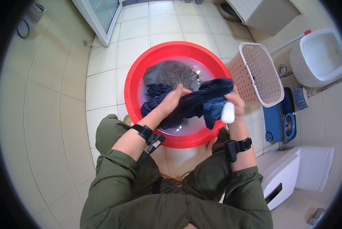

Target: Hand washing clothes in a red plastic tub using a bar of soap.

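Note:
A wet navy garment [196, 100] stretches between my two hands above a red plastic basin [136, 68]. My left hand [173, 98] grips its middle part, and some of the cloth trails down into the cloudy water. At the basin's right rim, my right hand [236, 101] holds the garment's other end together with a white bar [227, 113], which looks like soap. Dark grey-brown cloth [175, 73] floats in the far half of the water. Bunched navy fabric [158, 91] rests at the basin's left side.
A pink perforated laundry basket [256, 74] stands right of the basin. Beyond it are a white wall-mounted basin [322, 57], a blue mop bucket [279, 117] and a scrub brush [300, 98]. A white toilet [297, 171] sits near right; a glass door [103, 20] is far left.

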